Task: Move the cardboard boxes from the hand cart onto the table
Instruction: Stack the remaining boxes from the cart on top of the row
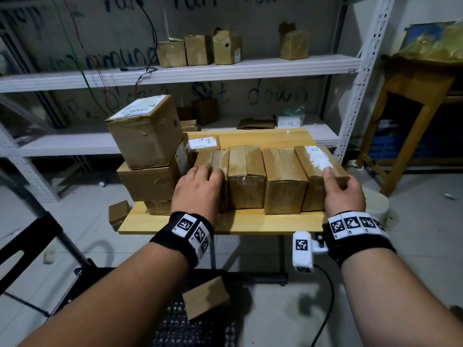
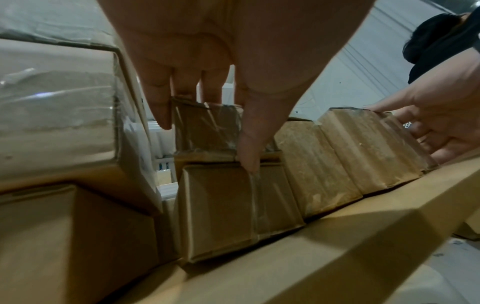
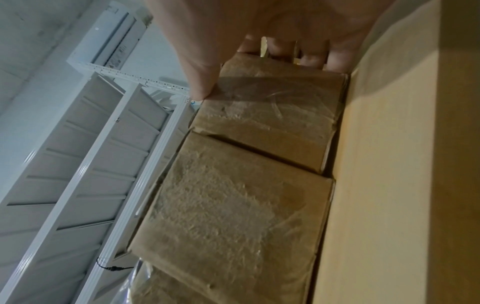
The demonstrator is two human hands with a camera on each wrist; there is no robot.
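While I stand at the near edge of the wooden table, white metal shelving fills the wall from 10 to 2 o'clock behind it, with a few small boxes on its upper shelf. At 10 o'clock on the table two big cardboard boxes are stacked, the upper one tilted and bearing a white label. At 12 o'clock a row of four boxes stands side by side, touching, along the table's middle. My left hand is draped over the top of the leftmost box, fingers curled down behind it and thumb on its front face. My right hand clasps the rightmost box at its near corner, thumb on top, fingers wrapped round the outer side. At 6 o'clock, low on the dark hand cart, one small box lies tilted. Another small box sits off the table's left corner, at 9 o'clock.
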